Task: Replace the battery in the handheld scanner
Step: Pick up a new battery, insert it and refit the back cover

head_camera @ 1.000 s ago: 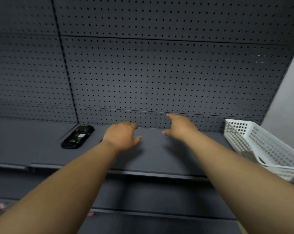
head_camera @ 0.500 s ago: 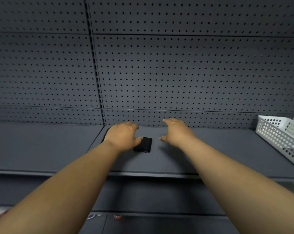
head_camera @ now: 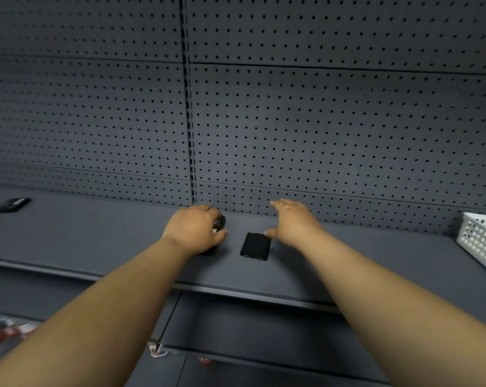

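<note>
Dark grey metal shelving backed by perforated pegboard is filling the view. Fingers of the left hand are curling around a black handheld scanner lying on the shelf. Beside it, the right hand is hovering with fingers spread, thumb nearly touching a flat black rectangular battery. Another dark device is lying far left, a white plastic basket far right.

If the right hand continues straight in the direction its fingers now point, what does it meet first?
The right hand points forward, away from the person and slightly left. The shelf ahead of its fingertips looks bare, so it would probably meet the pegboard back panel first. Depth is unclear. The flat black piece lies nearer, beside its thumb.
</note>
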`<action>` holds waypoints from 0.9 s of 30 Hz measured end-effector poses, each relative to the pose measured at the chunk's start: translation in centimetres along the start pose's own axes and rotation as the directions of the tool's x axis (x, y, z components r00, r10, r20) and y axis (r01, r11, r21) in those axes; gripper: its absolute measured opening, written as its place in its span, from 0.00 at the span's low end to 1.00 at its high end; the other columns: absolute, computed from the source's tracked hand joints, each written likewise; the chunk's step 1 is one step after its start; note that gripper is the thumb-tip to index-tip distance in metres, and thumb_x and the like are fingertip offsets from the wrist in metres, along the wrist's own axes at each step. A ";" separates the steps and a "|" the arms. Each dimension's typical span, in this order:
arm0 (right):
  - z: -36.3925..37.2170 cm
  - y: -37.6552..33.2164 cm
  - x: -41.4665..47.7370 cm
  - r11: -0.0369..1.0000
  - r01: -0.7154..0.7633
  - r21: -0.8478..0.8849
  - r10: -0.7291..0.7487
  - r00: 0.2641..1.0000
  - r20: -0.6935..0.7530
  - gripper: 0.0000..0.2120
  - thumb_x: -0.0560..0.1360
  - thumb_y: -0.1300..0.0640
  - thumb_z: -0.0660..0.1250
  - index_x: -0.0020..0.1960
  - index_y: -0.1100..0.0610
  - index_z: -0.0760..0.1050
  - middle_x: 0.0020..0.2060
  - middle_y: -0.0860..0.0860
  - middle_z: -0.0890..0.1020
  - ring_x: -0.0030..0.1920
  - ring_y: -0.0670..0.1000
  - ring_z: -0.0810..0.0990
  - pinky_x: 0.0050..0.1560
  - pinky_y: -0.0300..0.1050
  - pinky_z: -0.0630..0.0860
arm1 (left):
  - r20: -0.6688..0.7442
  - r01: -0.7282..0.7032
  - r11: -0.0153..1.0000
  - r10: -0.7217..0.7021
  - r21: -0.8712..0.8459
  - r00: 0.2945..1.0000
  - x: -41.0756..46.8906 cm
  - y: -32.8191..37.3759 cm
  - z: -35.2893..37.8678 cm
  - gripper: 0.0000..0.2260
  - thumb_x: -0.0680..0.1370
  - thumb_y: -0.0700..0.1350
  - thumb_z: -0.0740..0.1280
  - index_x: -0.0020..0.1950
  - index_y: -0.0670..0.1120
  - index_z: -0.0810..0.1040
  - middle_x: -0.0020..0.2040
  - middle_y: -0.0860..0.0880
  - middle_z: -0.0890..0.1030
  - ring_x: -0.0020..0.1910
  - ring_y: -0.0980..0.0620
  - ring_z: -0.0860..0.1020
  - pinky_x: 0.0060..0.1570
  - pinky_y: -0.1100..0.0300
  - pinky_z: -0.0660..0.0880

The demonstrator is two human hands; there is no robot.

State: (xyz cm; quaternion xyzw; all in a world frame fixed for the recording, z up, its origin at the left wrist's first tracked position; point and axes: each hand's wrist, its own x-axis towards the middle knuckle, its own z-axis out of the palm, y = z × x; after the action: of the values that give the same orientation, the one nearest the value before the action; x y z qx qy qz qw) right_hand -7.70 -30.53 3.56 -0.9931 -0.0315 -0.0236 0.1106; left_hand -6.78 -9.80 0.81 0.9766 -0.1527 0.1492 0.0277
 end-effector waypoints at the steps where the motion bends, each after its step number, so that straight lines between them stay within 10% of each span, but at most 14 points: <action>1: 0.0 -0.3 0.3 1.000 0.007 0.003 -0.007 1.000 -0.008 0.39 0.72 0.47 0.69 0.76 0.52 0.53 0.77 0.51 0.55 0.76 0.55 0.53 0.75 0.50 0.53 | -0.011 0.013 1.000 -0.013 -0.002 1.000 -0.1 -0.5 0.0 0.21 0.74 0.58 0.61 0.63 0.48 0.73 0.57 0.46 0.78 0.56 0.45 0.76 0.54 0.53 0.72; 27: 7.2 -24.9 10.9 0.993 -0.114 0.034 0.116 0.992 -0.040 0.39 0.72 0.44 0.67 0.76 0.52 0.53 0.77 0.52 0.56 0.76 0.55 0.54 0.74 0.49 0.55 | 0.047 -0.126 0.990 0.123 0.058 0.991 2.6 -28.4 0.4 0.23 0.76 0.58 0.59 0.65 0.47 0.70 0.63 0.46 0.75 0.59 0.45 0.75 0.58 0.51 0.72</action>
State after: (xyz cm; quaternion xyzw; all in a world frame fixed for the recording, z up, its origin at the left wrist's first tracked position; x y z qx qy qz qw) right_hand 1.74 -4.09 2.54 -0.9907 0.0278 -0.0375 0.1279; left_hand 4.35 16.41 0.93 0.9685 -0.2092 0.1339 -0.0148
